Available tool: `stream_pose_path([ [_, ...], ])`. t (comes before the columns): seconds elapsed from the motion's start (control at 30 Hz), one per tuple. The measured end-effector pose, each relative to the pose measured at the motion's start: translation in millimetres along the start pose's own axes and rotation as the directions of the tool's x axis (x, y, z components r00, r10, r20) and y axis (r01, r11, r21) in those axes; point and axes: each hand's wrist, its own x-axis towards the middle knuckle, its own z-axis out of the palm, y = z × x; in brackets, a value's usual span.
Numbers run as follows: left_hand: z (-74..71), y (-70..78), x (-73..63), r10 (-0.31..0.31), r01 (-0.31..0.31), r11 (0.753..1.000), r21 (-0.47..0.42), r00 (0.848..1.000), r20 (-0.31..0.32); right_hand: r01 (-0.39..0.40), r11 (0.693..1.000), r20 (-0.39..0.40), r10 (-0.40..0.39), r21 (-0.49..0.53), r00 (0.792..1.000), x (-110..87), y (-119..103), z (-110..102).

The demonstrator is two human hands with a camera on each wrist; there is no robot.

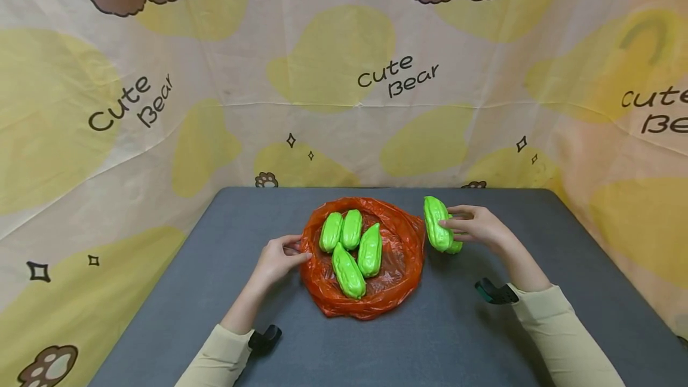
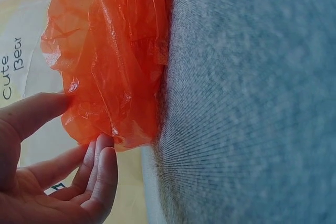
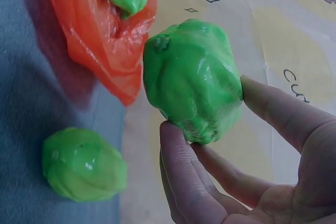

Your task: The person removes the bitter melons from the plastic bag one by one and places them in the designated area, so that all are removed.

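A red plastic bag [image 1: 395,300] stands wide open on the table, its rim crumpled outward. Several glossy green bitter melons [image 1: 349,272] lie inside it. At the bag's left side my left hand [image 1: 276,261] pinches the rim between thumb and fingers; the left wrist view shows the fingertips on the red plastic [image 2: 113,72]. My right hand [image 1: 478,224] holds another green bitter melon [image 1: 436,224] just right of the bag, raised above the table. In the right wrist view, thumb and fingers grip this melon [image 3: 194,82] around its sides. One more melon [image 3: 84,164] lies on the table below it.
The grey table [image 1: 258,214] runs back to a cloth backdrop [image 1: 333,64] printed with bears and lettering. Dark wrist straps, the left one [image 1: 265,339] and the right one [image 1: 495,291], stick out near the sleeves.
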Motion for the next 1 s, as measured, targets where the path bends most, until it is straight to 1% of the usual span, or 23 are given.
stream_pose_path([
  [0.23,0.2,-0.2,-0.8,0.002,-0.002,1.000,-0.001,1.000,-0.001,-0.009,1.000,0.003,0.009,-0.010,1.000,-3.7,4.5,-8.8],
  [0.63,-0.5,0.0,-0.8,0.002,-0.002,1.000,0.002,1.000,0.004,-0.021,0.999,-0.019,0.020,-0.046,1.000,-8.0,13.0,-22.2],
  [0.87,-0.5,-1.5,0.7,0.001,-0.001,1.000,-0.001,1.000,0.005,-0.026,0.999,-0.014,0.025,-0.036,1.000,-9.3,19.4,-28.9],
  [1.0,-0.4,-2.5,1.9,0.010,-0.010,1.000,0.004,1.000,0.005,-0.030,0.999,-0.012,0.030,-0.032,0.999,-12.0,22.1,-33.2],
])
